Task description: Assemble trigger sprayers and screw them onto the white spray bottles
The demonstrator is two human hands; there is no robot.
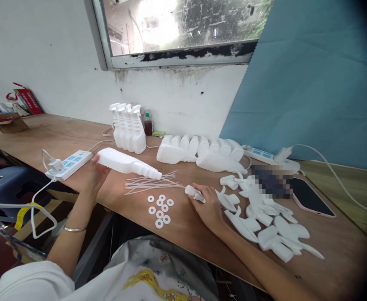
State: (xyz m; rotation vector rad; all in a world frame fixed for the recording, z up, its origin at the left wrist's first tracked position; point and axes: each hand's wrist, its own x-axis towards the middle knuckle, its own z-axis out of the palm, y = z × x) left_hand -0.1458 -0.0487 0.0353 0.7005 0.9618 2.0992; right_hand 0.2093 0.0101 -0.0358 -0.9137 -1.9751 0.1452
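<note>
My left hand (95,173) grips the base of a white plastic bottle (125,164) held on its side, neck pointing right. My right hand (206,205) is closed on a white spray trigger head (195,193) whose thin dip tube reaches left toward the bottle's neck. Between the hands lie a bundle of thin clear tubes (148,182) and several white ring washers (160,209) on the wooden table (196,234).
A pile of white trigger heads (265,225) lies right of my right hand. Behind stand finished spray bottles (129,127) and a row of empty bottles (202,152). A power strip (68,164), a second strip (269,158), and a phone (311,196) rest on the table.
</note>
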